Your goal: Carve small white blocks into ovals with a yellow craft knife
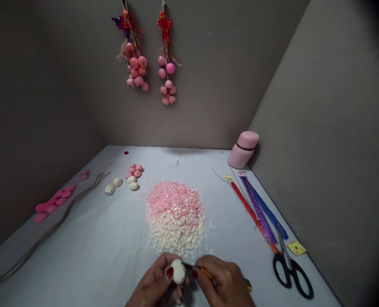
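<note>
My left hand (159, 281) is closed around a small white egg-shaped ball (178, 271) at the bottom middle of the view. My right hand (223, 281) pinches a thin yellow-handled brush (205, 273), whose dark tip touches the right side of the ball. Just beyond both hands lies a mound of small flakes (175, 215), pink at the far side and cream-white at the near side.
Black scissors (290, 268) and red, purple and blue ribbon strips (256, 209) lie at right, near a pink bottle (243, 149). Pink and white balls (133, 175), flat pink pieces (53, 200) and long dry stems (48, 230) lie at left. Two pink ball bunches (151, 68) hang on the wall.
</note>
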### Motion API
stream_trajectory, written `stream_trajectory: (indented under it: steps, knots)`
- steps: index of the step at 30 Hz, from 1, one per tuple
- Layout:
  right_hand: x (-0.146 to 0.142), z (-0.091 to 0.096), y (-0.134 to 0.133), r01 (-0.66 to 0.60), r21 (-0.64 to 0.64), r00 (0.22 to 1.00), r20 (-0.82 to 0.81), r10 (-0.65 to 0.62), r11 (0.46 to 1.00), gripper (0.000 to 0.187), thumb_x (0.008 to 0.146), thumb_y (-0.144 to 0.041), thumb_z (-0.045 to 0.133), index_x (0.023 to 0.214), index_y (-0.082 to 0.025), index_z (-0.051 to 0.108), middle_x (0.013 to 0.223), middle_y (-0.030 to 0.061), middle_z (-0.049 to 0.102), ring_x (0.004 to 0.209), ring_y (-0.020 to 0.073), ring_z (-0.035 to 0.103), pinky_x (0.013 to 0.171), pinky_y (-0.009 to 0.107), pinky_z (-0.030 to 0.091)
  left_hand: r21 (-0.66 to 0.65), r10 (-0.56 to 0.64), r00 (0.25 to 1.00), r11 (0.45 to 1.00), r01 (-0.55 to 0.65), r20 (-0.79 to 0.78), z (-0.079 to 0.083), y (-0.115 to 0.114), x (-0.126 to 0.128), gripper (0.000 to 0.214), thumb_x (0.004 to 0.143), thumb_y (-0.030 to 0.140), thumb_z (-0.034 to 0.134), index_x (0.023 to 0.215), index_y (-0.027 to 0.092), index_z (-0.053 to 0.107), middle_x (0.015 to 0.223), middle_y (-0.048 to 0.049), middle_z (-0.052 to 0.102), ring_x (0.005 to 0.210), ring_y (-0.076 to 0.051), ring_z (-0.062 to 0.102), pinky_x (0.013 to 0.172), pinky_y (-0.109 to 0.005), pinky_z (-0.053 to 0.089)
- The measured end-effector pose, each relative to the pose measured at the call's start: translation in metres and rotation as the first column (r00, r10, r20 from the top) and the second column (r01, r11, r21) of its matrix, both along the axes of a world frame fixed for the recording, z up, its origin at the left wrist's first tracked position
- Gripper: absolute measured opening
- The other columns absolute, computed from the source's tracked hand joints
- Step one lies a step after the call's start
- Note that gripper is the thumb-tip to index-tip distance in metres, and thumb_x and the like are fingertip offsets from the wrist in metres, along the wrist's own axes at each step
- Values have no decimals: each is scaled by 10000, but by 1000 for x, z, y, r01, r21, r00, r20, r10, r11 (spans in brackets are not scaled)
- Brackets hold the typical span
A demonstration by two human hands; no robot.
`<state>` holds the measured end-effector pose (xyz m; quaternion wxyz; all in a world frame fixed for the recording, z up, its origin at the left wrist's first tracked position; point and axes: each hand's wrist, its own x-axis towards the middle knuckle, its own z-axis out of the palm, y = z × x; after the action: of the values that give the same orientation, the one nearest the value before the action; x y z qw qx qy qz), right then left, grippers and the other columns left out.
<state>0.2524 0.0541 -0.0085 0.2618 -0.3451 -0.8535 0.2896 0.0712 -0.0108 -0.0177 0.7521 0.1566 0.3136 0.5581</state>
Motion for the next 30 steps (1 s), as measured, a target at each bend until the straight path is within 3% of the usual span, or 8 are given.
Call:
stream_trajectory:
  steps: [5,12,19,24,27,30]
  knots:
    - [-3,-3,-5,-95,11,995,25,94,995,300,943,-293,412,718,-221,596,613,-13,621,532,125,617,503,216,376,15,22,1000,1000,-23,3,1,-2,2,262,768,372,752,940,176,730,709,-7,704,563,-53,599,523,-159,386]
    - [-3,-5,-5,-84,37,996,39,83,996,318,953,-298,398,704,-222,581,612,-15,618,531,127,613,503,219,371,-8,40,998,999,-40,-44,-5,-4,3,291,754,418,753,932,191,718,699,-9,686,548,-52,520,502,-171,327]
    - [2,-4,1,124,33,989,79,-127,992,318,998,-311,377,779,-218,588,665,-7,636,557,132,625,536,221,384,-31,60,993,998,-63,-100,1,-2,4,299,719,423,777,917,201,747,686,-18,726,522,-60,570,481,-162,375]
    - [-3,-7,-5,27,136,1000,9,-29,990,373,1016,-319,333,754,-214,575,637,-17,614,534,113,610,515,205,387,-103,176,983,978,-182,-59,5,1,3,329,675,328,834,984,248,758,869,-35,781,723,-104,675,693,-199,480]
    - [-6,-9,-9,-14,202,999,36,7,979,394,1021,-321,323,733,-214,570,610,-20,603,506,114,599,495,214,379,-140,205,974,966,-217,-97,6,1,3,269,693,337,820,928,222,760,853,-27,766,733,-102,650,688,-196,473]
    - [-7,-10,-9,-21,220,998,56,8,975,412,1027,-324,308,722,-213,562,601,-17,591,500,121,596,486,227,373,-92,197,975,974,-207,-106,4,0,5,279,696,344,816,925,198,753,777,-19,739,703,-112,625,671,-218,465]
